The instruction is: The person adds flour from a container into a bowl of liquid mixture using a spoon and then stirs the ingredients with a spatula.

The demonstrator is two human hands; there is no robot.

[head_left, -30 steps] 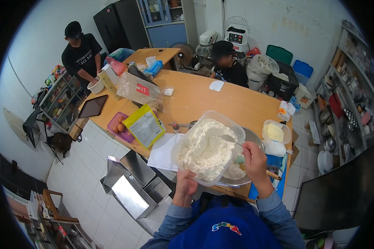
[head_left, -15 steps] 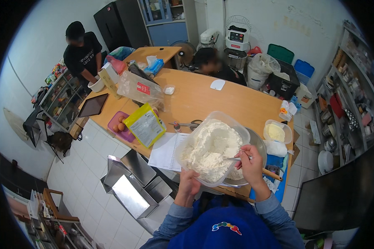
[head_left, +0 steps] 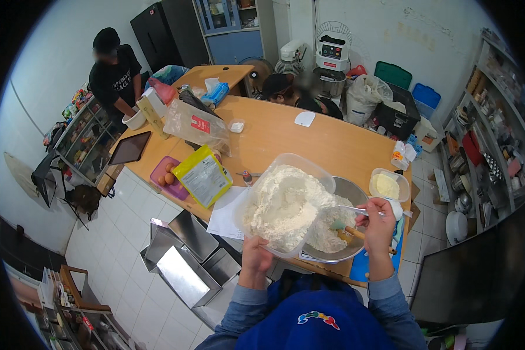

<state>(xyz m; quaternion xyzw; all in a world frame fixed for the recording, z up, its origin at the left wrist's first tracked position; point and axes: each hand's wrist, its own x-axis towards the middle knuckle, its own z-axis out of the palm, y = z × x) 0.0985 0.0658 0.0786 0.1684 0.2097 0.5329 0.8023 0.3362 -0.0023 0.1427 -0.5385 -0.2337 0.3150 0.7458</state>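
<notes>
My left hand (head_left: 255, 256) grips the near left edge of a clear plastic tub (head_left: 322, 169) of white flour (head_left: 280, 204), tilted above the table. In my right hand (head_left: 378, 224), closed at its handle end, is a metal spoon (head_left: 356, 209) that reaches over a steel mixing bowl (head_left: 360, 199). Flour lies inside the bowl, and the tub covers its left side. A spatula with a wooden handle (head_left: 354, 233) and a pale green head rests in that flour, below the spoon. The spoon's tip is hard to make out against the flour.
An open notebook (head_left: 224, 219), a yellow packet (head_left: 203, 176) and eggs on a purple tray (head_left: 159, 173) lie left. Right of the bowl stands a tub of pale yellow fat (head_left: 386, 185). Metal loaf tins (head_left: 189, 274) sit below the table edge. Two people are beyond the table.
My right hand has moved right with the spoon, from the flour tub to above the bowl. The tub has shifted slightly left, exposing more of the bowl and the spatula.
</notes>
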